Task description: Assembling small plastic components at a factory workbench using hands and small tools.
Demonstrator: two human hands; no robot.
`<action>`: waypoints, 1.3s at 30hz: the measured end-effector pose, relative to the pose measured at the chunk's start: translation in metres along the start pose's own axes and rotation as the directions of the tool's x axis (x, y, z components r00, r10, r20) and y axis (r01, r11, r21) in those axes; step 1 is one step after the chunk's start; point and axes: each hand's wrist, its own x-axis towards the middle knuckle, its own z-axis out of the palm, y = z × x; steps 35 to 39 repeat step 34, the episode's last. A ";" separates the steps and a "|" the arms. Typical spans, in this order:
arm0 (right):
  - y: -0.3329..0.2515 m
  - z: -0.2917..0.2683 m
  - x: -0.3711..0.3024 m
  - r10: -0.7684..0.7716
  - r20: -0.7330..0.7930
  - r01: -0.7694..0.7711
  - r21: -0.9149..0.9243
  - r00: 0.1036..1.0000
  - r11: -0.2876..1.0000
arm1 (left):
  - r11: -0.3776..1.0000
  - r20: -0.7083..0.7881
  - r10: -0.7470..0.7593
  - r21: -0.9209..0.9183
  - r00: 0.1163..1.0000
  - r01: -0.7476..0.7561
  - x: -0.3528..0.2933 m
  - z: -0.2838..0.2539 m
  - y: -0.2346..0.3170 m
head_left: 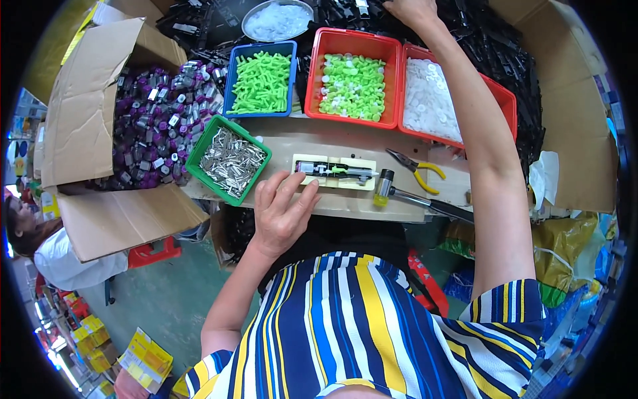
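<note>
My left hand (284,211) lies at the near left end of a cream rectangular holder (364,185), fingers apart and fingertips at its edge. In the holder sits a small assembly (332,169) with a grey motor-like part, black pieces and a bright green part. Reaching far forward over the trays, my right hand (413,9) is among a heap of black plastic parts (478,46). Its fingers are partly cut off by the upper picture edge, so what they hold is hidden. Beside the holder lie a hammer (425,201) with a yellowish head end and yellow-handled pliers (420,171).
A green tray (193,163) holds metal pins. Blue (229,100) and red (311,86) trays hold green parts; another red tray (508,110) holds white discs. Small motors (159,120) fill a cardboard box (80,126). A metal bowl (247,32) stands behind. Another person (73,256) sits at left.
</note>
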 end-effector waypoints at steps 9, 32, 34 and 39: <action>-0.093 -0.048 -0.002 0.282 0.026 -0.263 -0.296 0.959 0.918 | 0.999 -0.057 -0.028 -0.034 0.998 0.026 -0.012 -0.004 -0.010; -0.262 -0.024 -0.169 0.047 0.562 -0.044 -0.019 0.826 0.999 | 0.999 -0.034 -0.014 -0.051 0.999 0.012 -0.015 0.003 0.008; -0.265 -0.022 -0.167 0.054 0.589 -0.026 -0.055 0.806 0.998 | 0.998 -0.019 -0.023 -0.052 1.000 0.022 -0.017 0.002 0.008; -0.265 -0.022 -0.167 0.054 0.589 -0.026 -0.055 0.806 0.998 | 0.998 -0.019 -0.023 -0.052 1.000 0.022 -0.017 0.002 0.008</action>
